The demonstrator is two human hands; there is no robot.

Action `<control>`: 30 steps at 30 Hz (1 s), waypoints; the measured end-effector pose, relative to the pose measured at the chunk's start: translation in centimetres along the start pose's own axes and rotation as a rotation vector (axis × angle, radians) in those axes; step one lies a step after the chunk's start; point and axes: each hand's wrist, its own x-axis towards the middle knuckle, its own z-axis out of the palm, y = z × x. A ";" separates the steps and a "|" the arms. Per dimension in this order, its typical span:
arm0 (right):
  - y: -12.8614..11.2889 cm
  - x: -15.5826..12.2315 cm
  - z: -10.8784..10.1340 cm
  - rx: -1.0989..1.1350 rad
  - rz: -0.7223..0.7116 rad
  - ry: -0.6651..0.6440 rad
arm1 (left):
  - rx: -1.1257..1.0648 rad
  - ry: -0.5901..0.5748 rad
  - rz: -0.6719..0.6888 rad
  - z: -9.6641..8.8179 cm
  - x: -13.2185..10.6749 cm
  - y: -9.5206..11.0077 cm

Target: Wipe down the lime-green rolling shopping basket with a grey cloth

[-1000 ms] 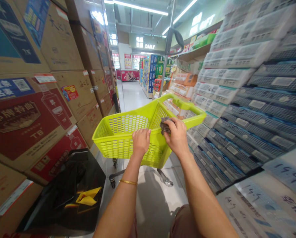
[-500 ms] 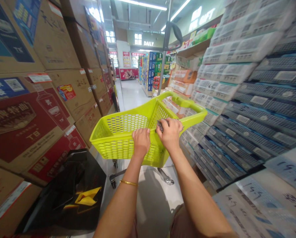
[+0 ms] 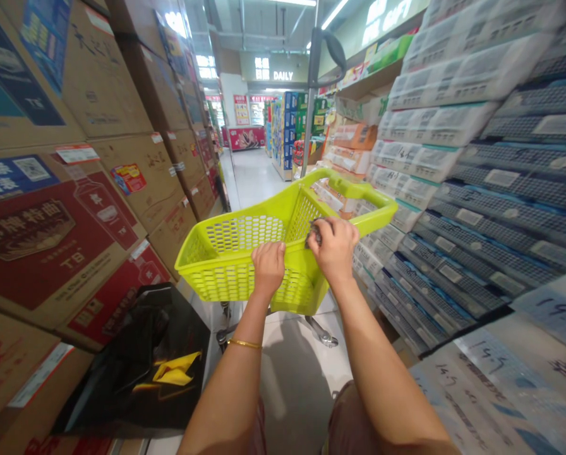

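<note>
A lime-green plastic shopping cart [image 3: 226,281] with a perforated basket stands sideways before me, its handle at the right. My left hand [image 3: 268,265] is closed over the near rim of the basket, thumb beside the fingers; a gold bangle circles the wrist. Farther right along the same rim, my right hand [image 3: 336,249] is closed with its fingers curled round a dark grey crumpled cloth [image 3: 314,234], which is mostly hidden. The cloth lies against the rim near the handle end. Nothing shows inside the visible part of the basket.
Stacked cartons [image 3: 50,215] line the left side, with a black bag [image 3: 136,379] at their foot. Packs of tissue [image 3: 434,129] and dark blue-grey packs [image 3: 477,208] are piled on the right. A metal pole [image 3: 309,126] rises behind the cart. Tiled floor [image 3: 249,180] runs along the aisle.
My right hand, with the dark cloth, has slid right along the rim toward the handle. My left hand keeps its place on the rim. The view has shifted slightly.
</note>
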 end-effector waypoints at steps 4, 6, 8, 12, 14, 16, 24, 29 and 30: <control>0.7 0.3 0.0 0.002 0.079 0.048 | 0.004 0.008 -0.008 0.1 -0.1 0.2; 0.1 0.0 0.5 0.026 0.068 0.026 | 0.007 0.019 -0.010 0.2 -0.1 0.3; -0.9 -0.5 1.0 0.050 0.065 0.005 | 0.009 0.033 -0.006 0.3 -0.1 0.4; -3.2 -1.6 1.9 0.110 0.045 -0.029 | 0.012 0.053 -0.007 0.4 -0.1 0.5; -4.2 -2.0 2.2 0.150 0.025 -0.041 | 0.015 0.046 -0.023 0.5 0.0 0.5; -4.7 -2.2 2.2 0.176 0.008 -0.056 | 0.015 0.031 -0.029 0.4 0.0 0.4; -1.9 -1.2 1.1 0.139 -0.031 -0.115 | 0.047 -0.023 0.033 -0.2 -0.1 0.0; -0.3 -0.4 0.8 0.106 0.106 -0.011 | 0.045 -0.032 0.024 -0.1 -0.2 0.1; -0.3 -0.3 0.9 0.109 0.118 0.003 | 0.047 -0.031 0.018 -0.1 -0.2 0.2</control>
